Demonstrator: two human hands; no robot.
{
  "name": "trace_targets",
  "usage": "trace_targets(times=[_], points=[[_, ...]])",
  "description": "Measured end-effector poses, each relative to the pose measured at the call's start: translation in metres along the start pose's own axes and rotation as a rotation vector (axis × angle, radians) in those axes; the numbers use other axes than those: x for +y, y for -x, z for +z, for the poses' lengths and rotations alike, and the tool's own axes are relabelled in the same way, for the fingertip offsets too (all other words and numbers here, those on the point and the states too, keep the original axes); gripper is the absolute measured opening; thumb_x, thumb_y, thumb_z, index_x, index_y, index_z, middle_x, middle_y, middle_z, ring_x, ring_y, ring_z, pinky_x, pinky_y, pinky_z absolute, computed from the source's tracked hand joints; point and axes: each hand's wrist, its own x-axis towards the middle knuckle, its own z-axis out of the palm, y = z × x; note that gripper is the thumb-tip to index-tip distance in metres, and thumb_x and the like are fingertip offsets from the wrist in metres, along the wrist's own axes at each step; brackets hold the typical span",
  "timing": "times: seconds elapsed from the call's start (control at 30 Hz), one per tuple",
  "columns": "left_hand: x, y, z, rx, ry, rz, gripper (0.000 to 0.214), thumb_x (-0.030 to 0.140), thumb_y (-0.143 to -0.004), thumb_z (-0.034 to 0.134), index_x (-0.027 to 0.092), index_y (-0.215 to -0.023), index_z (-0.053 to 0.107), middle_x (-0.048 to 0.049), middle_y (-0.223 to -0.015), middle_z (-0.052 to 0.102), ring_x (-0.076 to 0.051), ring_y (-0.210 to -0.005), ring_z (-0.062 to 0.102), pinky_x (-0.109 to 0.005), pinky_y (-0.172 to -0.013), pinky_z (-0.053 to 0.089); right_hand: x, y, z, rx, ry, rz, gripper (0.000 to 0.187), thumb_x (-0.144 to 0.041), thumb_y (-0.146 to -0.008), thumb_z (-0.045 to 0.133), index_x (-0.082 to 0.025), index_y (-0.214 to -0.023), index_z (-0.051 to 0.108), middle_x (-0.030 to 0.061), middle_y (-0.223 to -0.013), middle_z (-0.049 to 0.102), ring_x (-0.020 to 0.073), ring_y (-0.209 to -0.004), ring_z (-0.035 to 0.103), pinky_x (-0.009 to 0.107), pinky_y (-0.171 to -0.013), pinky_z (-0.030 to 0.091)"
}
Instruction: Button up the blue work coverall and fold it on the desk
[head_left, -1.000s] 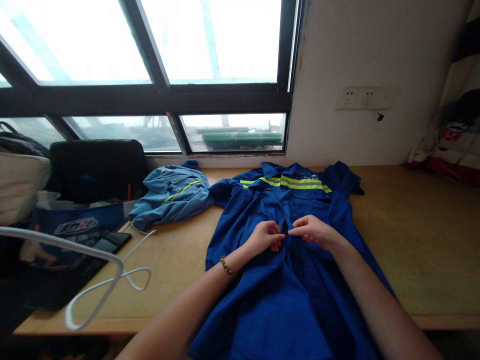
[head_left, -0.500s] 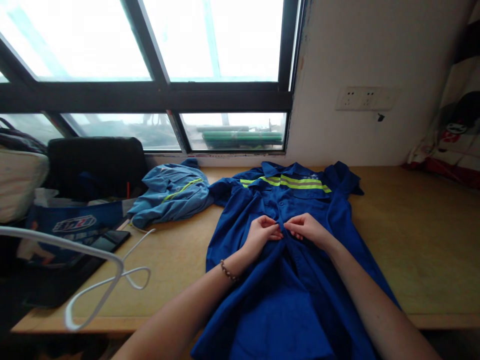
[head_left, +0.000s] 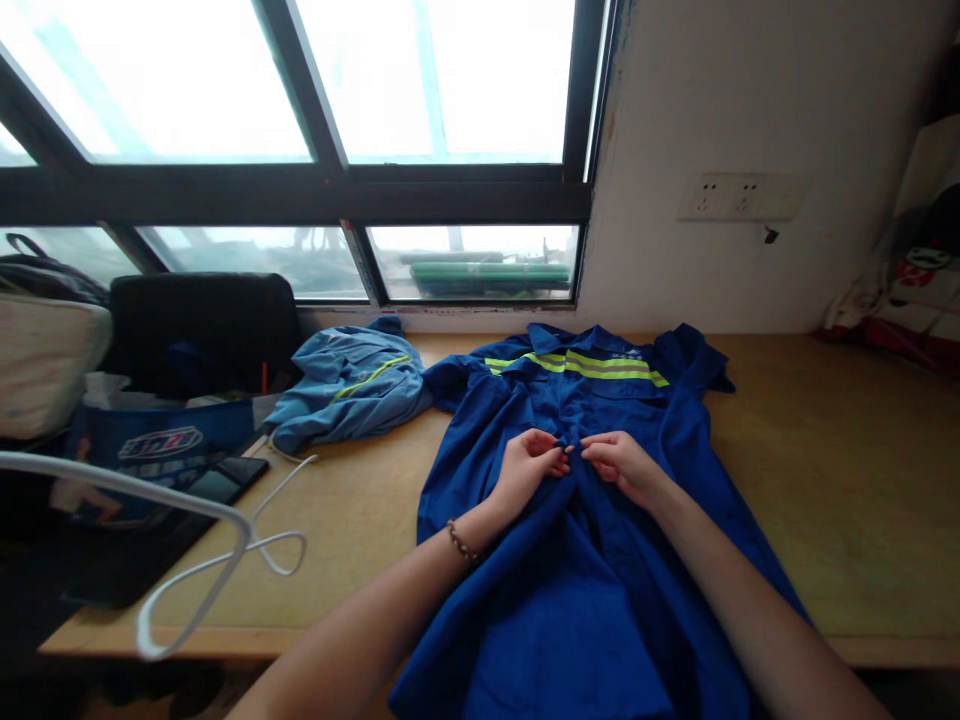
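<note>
A dark blue work jacket (head_left: 555, 620) lies spread front side up, its collar toward the wall and its lower end toward me. Yellow and grey reflective bands cross its chest. At the middle of the front opening, my left hand (head_left: 531, 465) pinches one edge of the cloth. Close beside it on the right, my right hand (head_left: 621, 465) pinches the placket with thumb and forefinger. The cloth is slightly raised between the fingertips. Whether a button sits between them is hidden.
The jacket rests on a wooden table (head_left: 825, 500). Left of it lies a crumpled light blue garment (head_left: 352, 385). A white cable (head_left: 247, 535) loops over the left side, near a dark tablet-like slab (head_left: 225, 480) and a blue bag (head_left: 161, 440). Wall sockets (head_left: 739, 195) are behind.
My right hand's fingers have shifted a little along the placket, and both hands keep pinching the cloth. The whole view has moved slightly, so things appear farther right.
</note>
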Motion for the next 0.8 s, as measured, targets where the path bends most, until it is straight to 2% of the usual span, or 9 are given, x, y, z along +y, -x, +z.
trace_targets(times=[0.07, 0.23, 0.4, 0.5, 0.67, 0.8], points=[[0.0005, 0.0011, 0.0005, 0.001, 0.023, 0.020, 0.026, 0.023, -0.062, 0.068, 0.012, -0.079, 0.052, -0.0044, -0.066, 0.065, -0.015, -0.058, 0.063, -0.025, -0.056, 0.051, -0.0021, -0.0007, -0.0011, 0.046, -0.069, -0.018, 0.018, -0.024, -0.058, 0.062, -0.011, -0.071, 0.060, -0.0069, -0.043, 0.037, 0.0020, -0.035, 0.024, 0.019, -0.036, 0.012], [0.0006, 0.0036, 0.0010, 0.004, 0.049, 0.058, 0.025, 0.027, -0.064, 0.067, 0.011, -0.080, 0.055, -0.0063, -0.069, 0.066, -0.018, -0.061, 0.064, -0.027, -0.059, 0.051, -0.0074, 0.0003, -0.0030, -0.002, -0.099, -0.014, 0.020, -0.025, -0.059, 0.061, -0.010, -0.071, 0.062, -0.0049, -0.047, 0.042, 0.0025, -0.036, 0.030, 0.019, -0.036, 0.015], [0.0011, 0.0043, 0.0013, 0.005, 0.041, 0.072, 0.023, 0.026, -0.066, 0.065, 0.010, -0.081, 0.057, -0.0080, -0.071, 0.067, -0.018, -0.063, 0.064, -0.028, -0.060, 0.052, -0.0043, -0.0015, -0.0017, 0.112, 0.104, -0.136, 0.017, -0.020, -0.060, 0.054, -0.011, -0.070, 0.066, 0.0006, -0.054, 0.056, 0.0064, -0.045, 0.042, 0.019, -0.043, 0.030], [0.0008, 0.0042, 0.0015, 0.021, 0.022, 0.074, 0.022, 0.023, -0.066, 0.065, 0.010, -0.082, 0.058, -0.0078, -0.072, 0.067, -0.018, -0.063, 0.064, -0.027, -0.060, 0.052, -0.0042, -0.0010, -0.0005, 0.100, 0.221, -0.241, 0.020, -0.018, -0.062, 0.051, -0.013, -0.072, 0.068, 0.0024, -0.066, 0.062, 0.0099, -0.058, 0.051, 0.021, -0.053, 0.038], [-0.0013, 0.0024, 0.0006, 0.039, -0.018, 0.081, 0.019, 0.021, -0.066, 0.064, 0.010, -0.081, 0.063, -0.0074, -0.072, 0.067, -0.018, -0.064, 0.064, -0.027, -0.062, 0.052, -0.0029, -0.0005, -0.0003, 0.083, 0.360, -0.342, 0.021, -0.024, -0.066, 0.055, -0.015, -0.078, 0.069, 0.0041, -0.078, 0.065, 0.0158, -0.072, 0.057, 0.024, -0.063, 0.042], [-0.0033, 0.0012, 0.0001, 0.019, -0.059, 0.060, 0.017, 0.019, -0.068, 0.061, 0.009, -0.082, 0.065, -0.0072, -0.071, 0.068, -0.018, -0.064, 0.064, -0.028, -0.064, 0.052, 0.0013, -0.0023, 0.0002, 0.163, 0.471, -0.383, 0.018, -0.029, -0.066, 0.059, -0.016, -0.073, 0.069, 0.0042, -0.073, 0.066, 0.0179, -0.071, 0.060, 0.027, -0.067, 0.044]])
